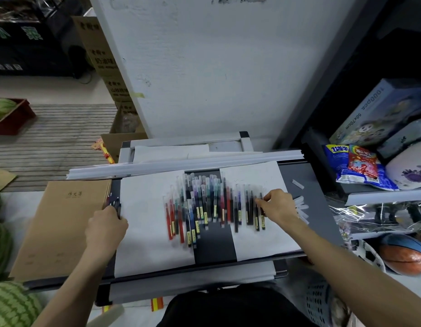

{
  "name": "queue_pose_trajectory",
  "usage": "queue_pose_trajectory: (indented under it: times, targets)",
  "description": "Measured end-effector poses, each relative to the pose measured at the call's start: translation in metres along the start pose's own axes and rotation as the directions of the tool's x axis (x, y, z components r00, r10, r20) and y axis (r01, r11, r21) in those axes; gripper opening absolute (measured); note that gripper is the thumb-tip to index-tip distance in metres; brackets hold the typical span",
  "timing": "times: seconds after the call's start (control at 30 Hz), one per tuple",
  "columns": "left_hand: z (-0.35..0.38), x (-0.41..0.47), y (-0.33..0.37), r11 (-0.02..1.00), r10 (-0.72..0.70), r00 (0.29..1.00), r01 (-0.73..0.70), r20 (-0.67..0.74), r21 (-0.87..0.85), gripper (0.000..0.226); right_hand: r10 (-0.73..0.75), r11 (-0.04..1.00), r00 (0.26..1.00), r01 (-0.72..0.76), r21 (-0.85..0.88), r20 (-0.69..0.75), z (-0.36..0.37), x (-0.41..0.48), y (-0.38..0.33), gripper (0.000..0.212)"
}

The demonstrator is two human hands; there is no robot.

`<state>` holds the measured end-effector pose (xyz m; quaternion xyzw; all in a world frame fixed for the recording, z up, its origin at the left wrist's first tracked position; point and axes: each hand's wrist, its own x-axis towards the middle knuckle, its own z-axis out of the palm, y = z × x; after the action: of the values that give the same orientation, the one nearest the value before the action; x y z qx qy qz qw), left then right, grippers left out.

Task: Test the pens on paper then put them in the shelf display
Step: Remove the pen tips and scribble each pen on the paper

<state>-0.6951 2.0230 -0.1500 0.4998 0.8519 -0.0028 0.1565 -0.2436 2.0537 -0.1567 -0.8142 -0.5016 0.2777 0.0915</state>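
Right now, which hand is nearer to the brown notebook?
Left. The left hand grips a few pens at the brown notebook's right edge; the right hand is beyond the pen pile, over the right-hand paper.

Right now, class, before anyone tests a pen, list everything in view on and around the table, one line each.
pens: dozens, mixed colours, across both sheets
paper sheets: two, white, on the table
table: one, dark grey, centre
exercise book: one, brown, table's left end
watermelons: several, striped green, far left
puzzle box: one, blue, right shelf
snack bags: two, blue and red, right shelf
basketball: one, orange, lower right
left hand: grips a pen bundle at the left sheet's edge
right hand: apparently pinches a dark pen at the row's right end
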Motion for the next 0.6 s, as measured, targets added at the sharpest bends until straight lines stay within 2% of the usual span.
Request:
queue_pose_trajectory:
  times: [0.17,0.33,0.47,0.53,0.6]
  targets:
    - [-0.001,0.004,0.007,0.998,0.004,1.000,-0.006,0.029,0.068,0.009,0.019,0.999,1.000,-0.019,-0.050,0.003,0.010,0.003,0.003,0.045]
    - [0.000,0.007,0.012,0.997,0.009,0.998,-0.014,0.060,0.075,0.008,-0.014,0.998,1.000,0.014,-0.054,0.000,0.007,0.003,0.002,0.037]
    - [0.000,0.005,0.008,0.998,0.006,0.998,-0.009,0.058,0.055,0.013,-0.109,0.981,0.979,0.078,-0.176,-0.173,-0.014,0.010,0.010,0.017]
    - [0.001,0.002,0.005,0.999,0.016,0.999,-0.017,0.045,0.032,0.018,-0.150,0.972,0.960,0.099,-0.215,-0.235,-0.027,0.020,0.017,0.019]
    - [0.000,-0.003,0.005,0.999,0.027,0.999,-0.027,0.030,0.020,0.020,-0.162,0.956,0.957,0.091,-0.280,-0.240,-0.039,0.030,0.024,0.027]
